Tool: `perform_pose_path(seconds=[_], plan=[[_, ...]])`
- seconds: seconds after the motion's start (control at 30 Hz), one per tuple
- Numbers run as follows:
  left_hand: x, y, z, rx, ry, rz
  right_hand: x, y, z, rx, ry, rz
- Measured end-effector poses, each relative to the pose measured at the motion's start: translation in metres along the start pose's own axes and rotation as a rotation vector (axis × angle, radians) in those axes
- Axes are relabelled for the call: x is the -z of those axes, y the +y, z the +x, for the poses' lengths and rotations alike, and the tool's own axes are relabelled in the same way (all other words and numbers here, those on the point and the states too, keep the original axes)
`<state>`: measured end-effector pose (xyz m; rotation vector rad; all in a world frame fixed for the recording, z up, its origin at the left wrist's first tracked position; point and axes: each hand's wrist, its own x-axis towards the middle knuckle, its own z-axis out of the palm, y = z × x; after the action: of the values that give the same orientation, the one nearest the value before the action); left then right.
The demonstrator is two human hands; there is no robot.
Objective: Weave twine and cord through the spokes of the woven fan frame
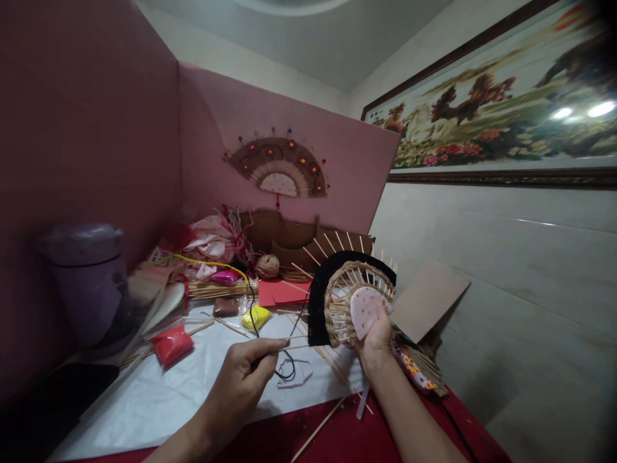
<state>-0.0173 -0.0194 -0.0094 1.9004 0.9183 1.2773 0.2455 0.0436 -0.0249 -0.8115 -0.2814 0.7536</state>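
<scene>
A half-round woven fan (318, 302) with thin wooden sticks fanning out is held up above the table. Its outer band is black, its inner rings are tan twine, and a pink dotted half-circle (365, 312) covers its base. My right hand (375, 341) grips that base, thumb across the pink piece. At the fan's lower left edge, my left hand (248, 370) pinches a black cord (288, 368) beside the tips of the lowest sticks. The cord loops below the fingers; exactly how it lies in the pinch is hidden.
Behind lie a twine ball (267, 266), red paper (284, 293), a yellow packet (256, 317), a red packet (172, 346) and a bundle of sticks (216, 289). A finished fan (279, 164) hangs on the pink board. Cardboard (431, 299) leans at right.
</scene>
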Motion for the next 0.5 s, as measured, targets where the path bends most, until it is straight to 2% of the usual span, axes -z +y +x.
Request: perform_pose_path(seconds=[0.17, 0.33, 0.5], plan=[[0.005, 0.011, -0.005, -0.212, 0.041, 0.232, -0.007, -0.007, -0.005, -0.039, 0.057, 0.053], [0.004, 0.008, -0.006, -0.407, 0.098, 0.465, -0.008, -0.009, -0.006, 0.019, 0.031, 0.062], [-0.003, -0.001, -0.007, -0.482, 0.101, 0.662, -0.003, -0.006, 0.000, 0.091, -0.027, 0.055]])
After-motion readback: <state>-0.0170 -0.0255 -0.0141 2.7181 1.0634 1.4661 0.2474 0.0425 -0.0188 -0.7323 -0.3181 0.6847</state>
